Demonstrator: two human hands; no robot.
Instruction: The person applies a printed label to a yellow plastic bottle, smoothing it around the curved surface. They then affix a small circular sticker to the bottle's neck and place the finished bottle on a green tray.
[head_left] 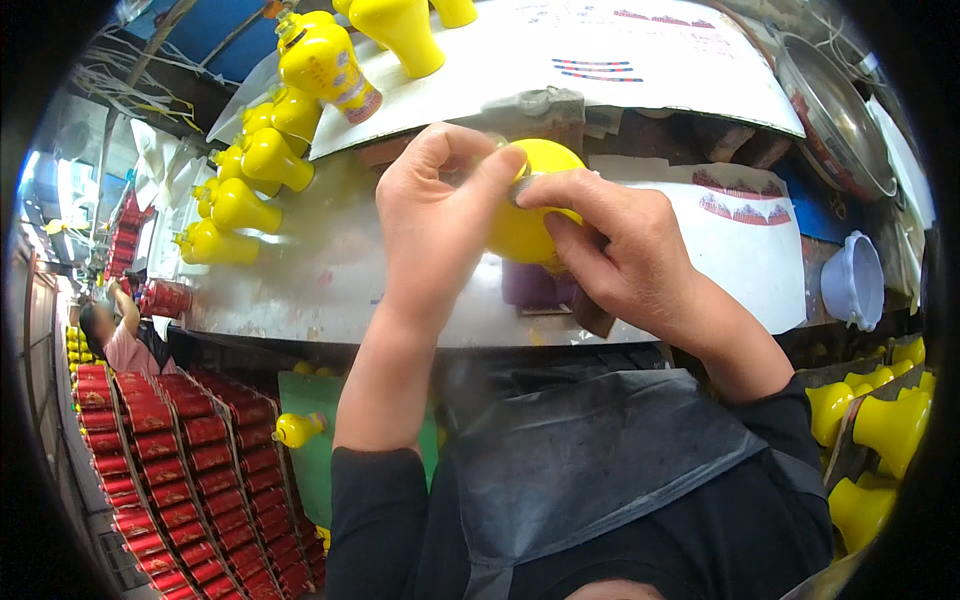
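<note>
A glossy yellow bottle [507, 232] is in front of me at the worktable's near side, its glass neck partly hidden by my fingers. My left hand [440, 205] closes round the neck end, thumb and index finger pinched together there. Against the bottle's body presses my right hand [625, 245], its index fingertip on a small grey band [520, 188] near the neck and its thumb lower on the yellow side. Below the bottle a dark purple block [535, 287] shows on the table; whether the bottle touches it I cannot tell.
Several yellow bottles [245, 207] line the table's left, one decorated bottle [325, 65] among them. Decal strips [745, 208] lie on white paper. At right are a lilac basin [850, 280] and a metal pan [835, 110]. Stacked red boxes [190, 470] and a person [135, 335] are left.
</note>
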